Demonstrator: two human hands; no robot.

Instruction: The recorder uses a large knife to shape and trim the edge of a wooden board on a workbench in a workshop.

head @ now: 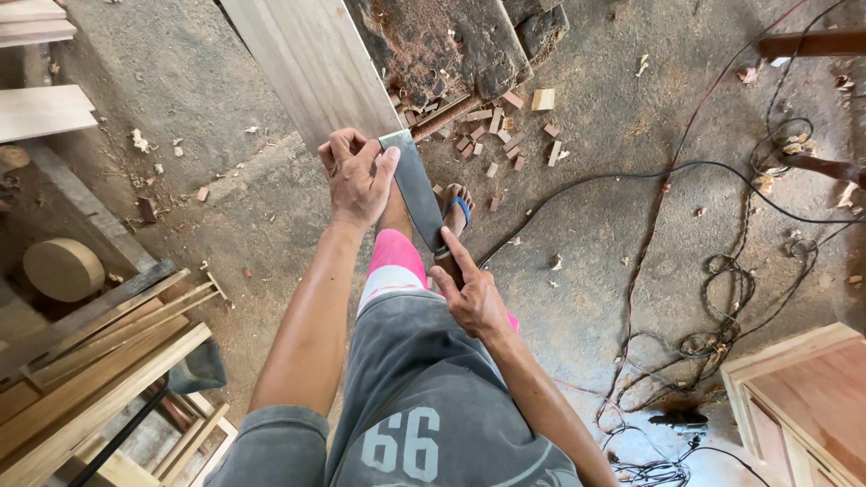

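I look down along my arms at a long pale wooden board [311, 63] that runs up to the top of the view. My left hand [354, 179] grips the board's near end together with the top of a flat grey metal blade [417, 185], perhaps a square or a saw. My right hand [471, 293] holds the blade's lower end, index finger stretched along it. Below the blade I see my foot in a blue-strapped sandal [456, 209], pink shorts and a grey shirt.
Black cables [722, 271] loop over the dusty concrete floor at right. Small wood offcuts [505, 126] lie near a dark rough slab [451, 41]. Planks [90, 379] are stacked at lower left, with a round wooden disc [63, 269]. A wooden cabinet frame [803, 397] stands at lower right.
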